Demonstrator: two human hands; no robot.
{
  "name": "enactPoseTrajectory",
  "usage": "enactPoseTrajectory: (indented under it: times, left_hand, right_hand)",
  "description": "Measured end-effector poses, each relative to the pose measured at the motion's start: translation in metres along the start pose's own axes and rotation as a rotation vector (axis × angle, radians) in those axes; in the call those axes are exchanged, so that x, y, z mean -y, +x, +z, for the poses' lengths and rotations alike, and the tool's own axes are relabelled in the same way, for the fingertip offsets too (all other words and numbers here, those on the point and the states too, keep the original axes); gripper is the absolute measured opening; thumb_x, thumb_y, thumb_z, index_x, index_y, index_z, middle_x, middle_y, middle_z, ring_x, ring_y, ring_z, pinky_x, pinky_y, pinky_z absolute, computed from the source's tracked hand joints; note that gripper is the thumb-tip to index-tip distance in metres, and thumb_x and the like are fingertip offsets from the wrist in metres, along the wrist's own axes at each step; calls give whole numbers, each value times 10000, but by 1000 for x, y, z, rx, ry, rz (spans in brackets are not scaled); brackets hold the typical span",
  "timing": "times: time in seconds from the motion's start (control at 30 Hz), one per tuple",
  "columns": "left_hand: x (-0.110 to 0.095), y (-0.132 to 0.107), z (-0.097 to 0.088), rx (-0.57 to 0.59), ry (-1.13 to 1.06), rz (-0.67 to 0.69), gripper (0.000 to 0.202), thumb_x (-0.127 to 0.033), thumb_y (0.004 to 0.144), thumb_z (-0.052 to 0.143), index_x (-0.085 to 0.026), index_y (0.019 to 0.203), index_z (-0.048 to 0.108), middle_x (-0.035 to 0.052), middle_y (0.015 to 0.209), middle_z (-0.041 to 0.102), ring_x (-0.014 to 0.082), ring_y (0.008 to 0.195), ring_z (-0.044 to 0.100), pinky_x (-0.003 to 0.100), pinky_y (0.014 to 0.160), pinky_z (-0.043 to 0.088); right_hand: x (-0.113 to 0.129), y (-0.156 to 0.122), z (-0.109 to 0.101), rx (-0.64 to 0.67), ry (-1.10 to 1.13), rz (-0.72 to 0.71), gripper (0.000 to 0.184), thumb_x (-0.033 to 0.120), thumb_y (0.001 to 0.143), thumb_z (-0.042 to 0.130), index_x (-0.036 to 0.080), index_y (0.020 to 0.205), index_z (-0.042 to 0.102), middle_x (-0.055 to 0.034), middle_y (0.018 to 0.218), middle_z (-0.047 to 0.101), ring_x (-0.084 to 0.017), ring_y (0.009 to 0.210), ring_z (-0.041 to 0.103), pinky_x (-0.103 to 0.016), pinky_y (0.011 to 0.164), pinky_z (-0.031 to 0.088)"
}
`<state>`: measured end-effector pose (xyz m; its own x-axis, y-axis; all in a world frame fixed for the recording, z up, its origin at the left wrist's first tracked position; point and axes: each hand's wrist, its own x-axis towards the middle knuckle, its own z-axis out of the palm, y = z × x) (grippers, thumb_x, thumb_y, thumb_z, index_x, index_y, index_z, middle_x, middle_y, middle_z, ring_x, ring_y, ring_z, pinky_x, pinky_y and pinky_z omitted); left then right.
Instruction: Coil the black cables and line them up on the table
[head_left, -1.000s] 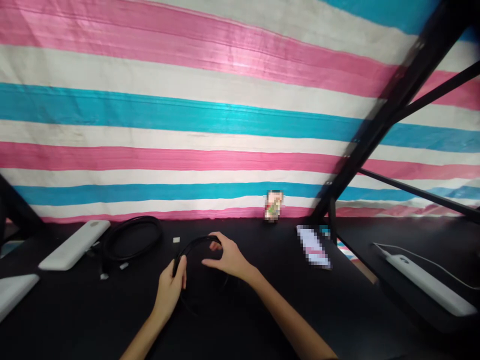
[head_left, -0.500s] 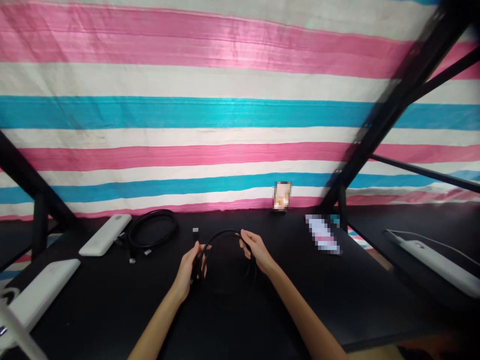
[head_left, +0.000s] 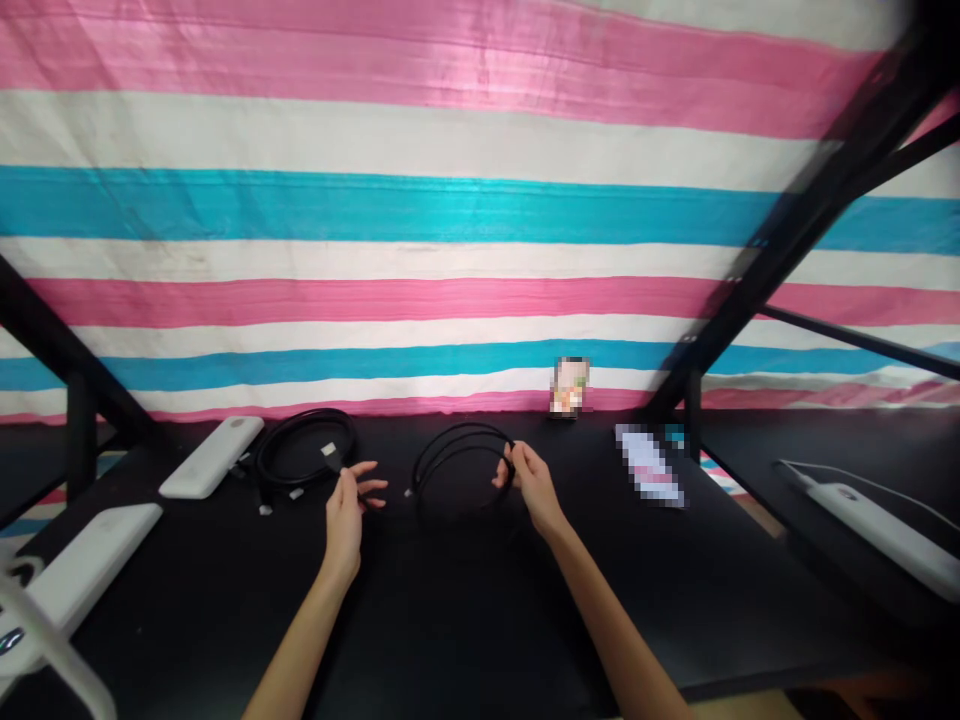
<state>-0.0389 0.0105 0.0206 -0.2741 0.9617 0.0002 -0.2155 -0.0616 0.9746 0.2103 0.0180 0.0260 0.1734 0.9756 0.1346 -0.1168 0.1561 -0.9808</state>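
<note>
As left fingers (head_left: 346, 484) pinch plug (head_left: 331, 455) | long axis points far-left | right fingers (head_left: 520, 459) closed on black cable (head_left: 459, 426)

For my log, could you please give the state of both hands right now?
Left hand: closed, pinching a black cable plug.
Right hand: closed, holding looped black cable.

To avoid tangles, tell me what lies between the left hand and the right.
The head view shows loops of black cable, held by the right hand; a small pale tip sits at their left edge, towards the left hand.
</note>
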Motion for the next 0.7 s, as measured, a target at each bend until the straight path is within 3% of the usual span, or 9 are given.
enactPoseTrajectory:
  times: [0.1, 0.17, 0.27, 0.37, 0.47, 0.57, 0.7]
  left_hand:
    - [-5, 2, 0, -62, -62, 75, 432, -572, 824, 399, -166, 865, 540, -9, 712, 594, 86, 519, 569, 196, 463, 428]
    - [-9, 6, -4, -109, -96, 117, 418, -585, 829, 375, -184, 821, 495, -65, 559, 494, 52, 377, 460, 166, 367, 342]
    - [-16, 13, -15, -146, -123, 146, 423, -605, 824, 365, -195, 791, 465, -112, 437, 331, 29, 277, 241, 146, 283, 154]
    - [-20, 17, -23, -116, -116, 145, 428, -606, 818, 378, -191, 793, 479, -119, 419, 302, 24, 274, 178, 142, 281, 110]
    - [-20, 14, -19, -33, -70, 123, 412, -585, 815, 410, -186, 800, 509, -107, 403, 352, 30, 272, 255, 137, 284, 143]
    - [-16, 10, -10, 86, -15, 80, 393, -561, 785, 486, -174, 827, 542, -75, 432, 463, 45, 303, 367, 136, 299, 183]
    - [-11, 9, -6, 208, 13, 30, 509, -643, 765, 414, -176, 927, 539, 0, 666, 627, 48, 345, 429, 152, 306, 207]
  right_hand:
    - [4, 2, -5, -95, 54, -15, 409, 602, 752, 552, 194, 751, 529, -8, 654, 600, -152, 621, 620, -270, 597, 518]
    - [6, 5, -10, -189, 92, -17, 437, 621, 712, 580, 191, 778, 542, -19, 719, 623, -160, 657, 641, -266, 584, 537]
    - [9, 10, -24, -330, 138, -38, 477, 635, 663, 612, 188, 807, 534, -4, 715, 631, -129, 563, 627, -229, 479, 530]
    - [10, 14, -35, -391, 194, -81, 495, 627, 620, 655, 187, 802, 522, 36, 656, 605, -87, 467, 580, -196, 425, 516]
    - [10, 14, -35, -337, 223, -83, 479, 603, 612, 682, 188, 798, 530, 42, 675, 592, -89, 500, 595, -188, 427, 521]
    - [6, 13, -25, -199, 212, -57, 419, 564, 659, 674, 189, 804, 558, 8, 769, 600, -146, 683, 648, -233, 506, 560]
    - [-4, 10, -6, -48, 178, -12, 375, 532, 717, 643, 185, 853, 604, -39, 913, 602, -199, 878, 633, -319, 681, 573]
